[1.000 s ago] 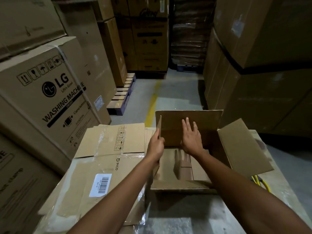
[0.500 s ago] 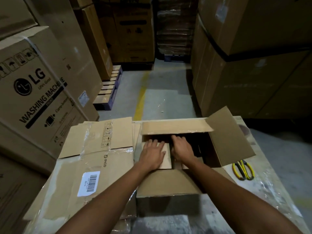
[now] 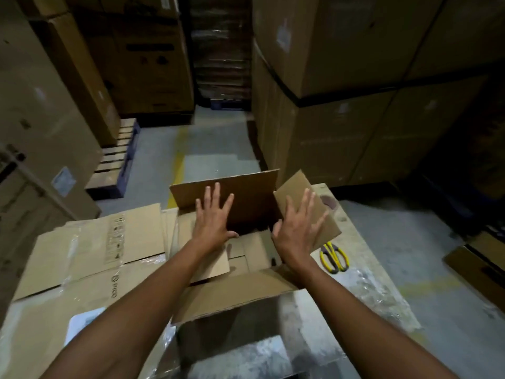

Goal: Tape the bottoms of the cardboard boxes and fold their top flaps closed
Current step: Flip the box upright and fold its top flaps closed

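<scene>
An open cardboard box stands on the worktable in front of me, its near flap hanging toward me. My left hand lies flat with fingers spread over the left inner flap, in front of the raised far flap. My right hand presses with straight, spread fingers on the right flap, which tilts up and outward. Part of the box's inside shows between my hands.
Flattened cardboard sheets under plastic wrap lie left of the box. Yellow-handled scissors rest on the table to the right. Tall stacked cartons and a pallet line a concrete aisle with a yellow line.
Both hands rose from the inner flaps. The far flap, folded down half a second ago, stands up again. My right hand moved right onto the right flap.
</scene>
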{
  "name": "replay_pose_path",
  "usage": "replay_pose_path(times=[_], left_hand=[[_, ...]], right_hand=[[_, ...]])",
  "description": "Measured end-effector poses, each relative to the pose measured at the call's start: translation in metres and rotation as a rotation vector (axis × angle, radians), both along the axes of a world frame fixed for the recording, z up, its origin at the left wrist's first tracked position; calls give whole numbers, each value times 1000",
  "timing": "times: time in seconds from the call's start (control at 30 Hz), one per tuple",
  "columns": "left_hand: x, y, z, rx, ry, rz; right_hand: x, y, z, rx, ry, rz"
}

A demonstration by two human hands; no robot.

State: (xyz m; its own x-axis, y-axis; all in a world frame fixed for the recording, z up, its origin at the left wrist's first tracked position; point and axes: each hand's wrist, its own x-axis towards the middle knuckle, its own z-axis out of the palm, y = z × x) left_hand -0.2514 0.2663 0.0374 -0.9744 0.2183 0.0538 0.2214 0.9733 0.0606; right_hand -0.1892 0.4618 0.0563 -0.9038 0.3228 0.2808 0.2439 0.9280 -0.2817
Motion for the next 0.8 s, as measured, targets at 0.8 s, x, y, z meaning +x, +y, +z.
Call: replay_pose_path(times=[0.8], left_hand=[[0,-47,-18,440,-179,100]], right_hand=[[49,-18,-30,-145,-192,316]])
